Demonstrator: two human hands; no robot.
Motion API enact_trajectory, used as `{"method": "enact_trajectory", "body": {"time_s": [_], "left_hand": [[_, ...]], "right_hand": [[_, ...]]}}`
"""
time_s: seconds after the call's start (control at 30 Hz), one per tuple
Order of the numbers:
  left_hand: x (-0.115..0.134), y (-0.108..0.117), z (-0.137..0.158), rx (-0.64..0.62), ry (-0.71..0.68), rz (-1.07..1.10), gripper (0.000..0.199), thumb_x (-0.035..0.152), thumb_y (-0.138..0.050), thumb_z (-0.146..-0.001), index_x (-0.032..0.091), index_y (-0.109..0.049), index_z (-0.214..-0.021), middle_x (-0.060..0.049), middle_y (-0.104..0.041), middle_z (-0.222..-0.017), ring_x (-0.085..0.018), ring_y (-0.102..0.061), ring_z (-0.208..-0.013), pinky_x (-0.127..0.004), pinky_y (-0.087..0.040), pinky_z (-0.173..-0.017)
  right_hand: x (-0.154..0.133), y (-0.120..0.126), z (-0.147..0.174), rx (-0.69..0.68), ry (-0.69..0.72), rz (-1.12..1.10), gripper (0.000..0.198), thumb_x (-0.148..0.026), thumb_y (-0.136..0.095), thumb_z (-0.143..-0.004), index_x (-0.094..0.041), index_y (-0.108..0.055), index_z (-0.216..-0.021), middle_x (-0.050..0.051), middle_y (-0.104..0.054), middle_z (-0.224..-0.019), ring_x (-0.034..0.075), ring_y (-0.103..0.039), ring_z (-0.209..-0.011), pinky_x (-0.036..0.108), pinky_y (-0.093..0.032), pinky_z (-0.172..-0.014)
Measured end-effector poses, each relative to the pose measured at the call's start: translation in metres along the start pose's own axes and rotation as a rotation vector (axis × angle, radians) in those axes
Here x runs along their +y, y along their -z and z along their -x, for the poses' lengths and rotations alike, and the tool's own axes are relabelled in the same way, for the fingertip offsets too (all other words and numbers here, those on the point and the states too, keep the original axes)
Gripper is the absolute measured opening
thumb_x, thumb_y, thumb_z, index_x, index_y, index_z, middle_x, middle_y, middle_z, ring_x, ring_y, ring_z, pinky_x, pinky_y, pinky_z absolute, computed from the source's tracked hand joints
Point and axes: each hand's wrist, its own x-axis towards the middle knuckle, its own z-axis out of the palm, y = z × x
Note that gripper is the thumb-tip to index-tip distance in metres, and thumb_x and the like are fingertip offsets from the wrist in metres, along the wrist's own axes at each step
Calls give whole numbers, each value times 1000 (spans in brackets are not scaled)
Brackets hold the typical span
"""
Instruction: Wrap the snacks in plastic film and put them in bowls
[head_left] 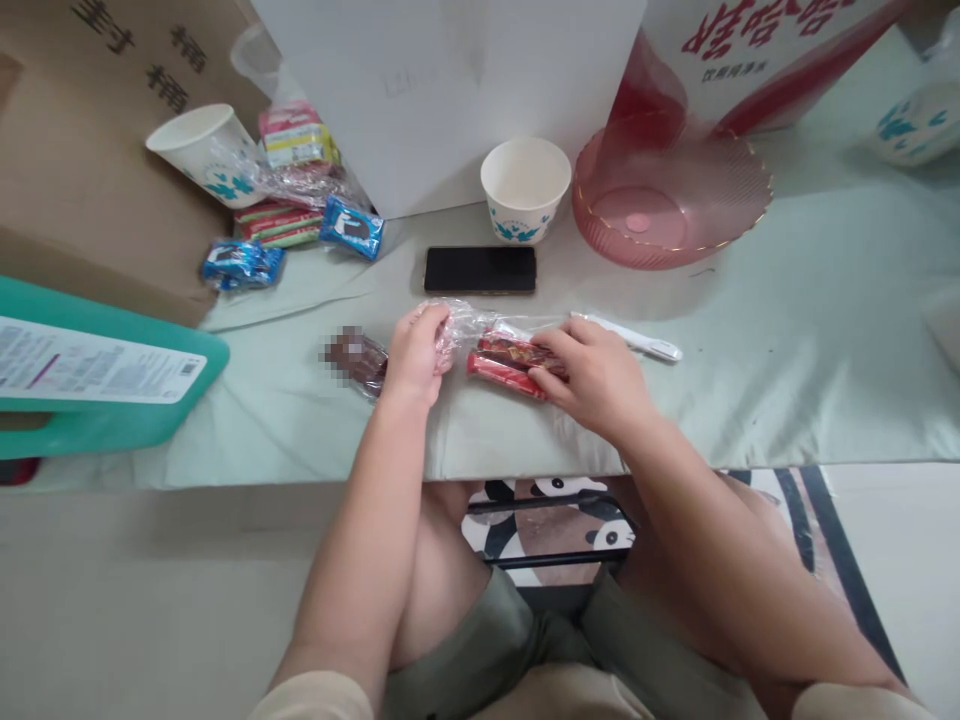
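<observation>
My left hand (417, 352) is closed around a bunched clear plastic bag (466, 320). Red wrapped snack packets (504, 374) lie at the bag's right end, on the cloth. My right hand (596, 375) grips these packets from the right, thumb and fingers pressed on them. Just left of my left hand lies a dark brown item in clear wrapping (364, 362), partly blurred, its kind unclear. Behind my right hand rests a white utility knife or similar slim tool (660, 347), partly hidden by the fingers.
A black phone (480, 270), a paper cup (525, 190) and a pink ribbed bowl (667, 200) stand behind my hands. At back left are blue snack packets (352, 228) and a tipped paper cup (206, 150). A green jug (172, 310) is at left, boxes behind.
</observation>
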Motion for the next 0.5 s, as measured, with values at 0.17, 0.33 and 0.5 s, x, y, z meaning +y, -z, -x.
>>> {"method": "enact_trajectory", "body": {"time_s": [0.17, 0.33, 0.5], "left_hand": [[-3, 6, -12, 56, 26, 55, 35, 37, -73, -73, 21, -43, -63, 7, -35, -53, -4, -23, -37, -24, -12, -34], [-9, 11, -22, 130, -87, 88, 25, 32, -69, -70, 21, -47, -64, 6, -41, -55, -7, -40, -45, -22, -34, -44], [-8, 8, -21, 132, -77, 99, 19, 28, -66, -69, 20, -50, -61, 6, -44, -54, -7, -38, -44, -23, -30, -42]], "right_hand": [[-2, 6, 4, 64, -65, -105, 24, -33, -66, -86, -25, -74, -107, 6, -66, -89, 21, -60, -76, 31, -40, -67], [-4, 21, 6, 91, -225, -27, 21, -38, -67, -86, -22, -75, -97, 7, -69, -82, 21, -57, -68, 31, -32, -60], [-5, 48, 9, -110, 153, -295, 23, -37, -61, -93, -24, -73, -80, 4, -67, -73, 17, -57, -66, 32, -40, -63]]}}
